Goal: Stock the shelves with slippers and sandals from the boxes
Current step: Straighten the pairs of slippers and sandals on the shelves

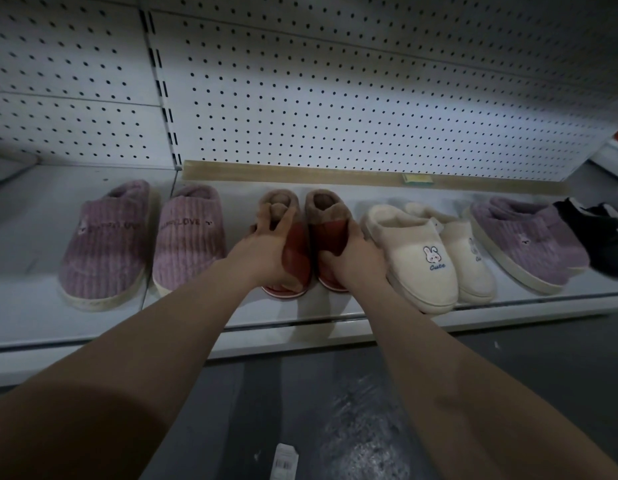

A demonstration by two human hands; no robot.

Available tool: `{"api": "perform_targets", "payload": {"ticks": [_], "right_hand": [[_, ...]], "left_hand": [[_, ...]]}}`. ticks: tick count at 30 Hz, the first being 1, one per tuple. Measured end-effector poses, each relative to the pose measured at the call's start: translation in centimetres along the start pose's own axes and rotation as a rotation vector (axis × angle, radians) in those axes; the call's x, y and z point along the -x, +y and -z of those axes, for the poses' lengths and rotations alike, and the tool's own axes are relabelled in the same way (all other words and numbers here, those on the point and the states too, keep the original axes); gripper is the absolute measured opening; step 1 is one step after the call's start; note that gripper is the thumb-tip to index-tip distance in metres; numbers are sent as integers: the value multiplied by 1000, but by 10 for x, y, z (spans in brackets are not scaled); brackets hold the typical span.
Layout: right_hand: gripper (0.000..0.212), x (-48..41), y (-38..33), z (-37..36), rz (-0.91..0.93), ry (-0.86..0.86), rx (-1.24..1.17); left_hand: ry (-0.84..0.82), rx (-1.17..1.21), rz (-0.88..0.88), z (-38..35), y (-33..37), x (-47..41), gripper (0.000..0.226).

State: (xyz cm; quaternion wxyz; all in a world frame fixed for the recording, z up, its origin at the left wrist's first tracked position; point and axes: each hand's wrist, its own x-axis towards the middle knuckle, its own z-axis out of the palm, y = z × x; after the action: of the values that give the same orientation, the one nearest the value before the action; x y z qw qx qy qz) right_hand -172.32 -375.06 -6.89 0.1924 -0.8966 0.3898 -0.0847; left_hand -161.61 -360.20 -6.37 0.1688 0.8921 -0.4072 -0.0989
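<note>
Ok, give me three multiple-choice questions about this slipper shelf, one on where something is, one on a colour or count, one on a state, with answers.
1. Where are the red slippers?
A. Between the pink pair and the cream pair
B. At the far left end
C. On the floor

2. What colour are the slippers with the rabbit picture?
A. Black
B. Cream
C. Red

3. What are the hands doing?
A. Hanging free above the shelf
B. Each gripping a red slipper
C. Both holding one cream slipper

Answers: 1 A, the pink pair sits left of them and the cream pair right. 2 B, the rabbit is on cream fabric. 3 B, the left hand and right hand each wrap one red slipper on the shelf.
</note>
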Motion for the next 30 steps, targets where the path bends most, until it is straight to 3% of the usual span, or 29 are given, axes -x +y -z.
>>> {"api": "perform_targets", "payload": {"ticks": [5,9,14,23,30], "right_hand": [[88,4,-2,0,9,-17,-29],[71,6,0,12,33,40,-36],[57,11,-2,51,62,146,68],[52,25,8,154,94,86,238],[48,17,69,195,162,61,305]], "left_hand": [[-9,91,-2,-2,6,7,132],[8,96,45,2,19,13,125],[194,32,-54,13,34,12,103],[173,10,-193,84,108,7,62],[167,28,-259,72,168,-13,61]]}}
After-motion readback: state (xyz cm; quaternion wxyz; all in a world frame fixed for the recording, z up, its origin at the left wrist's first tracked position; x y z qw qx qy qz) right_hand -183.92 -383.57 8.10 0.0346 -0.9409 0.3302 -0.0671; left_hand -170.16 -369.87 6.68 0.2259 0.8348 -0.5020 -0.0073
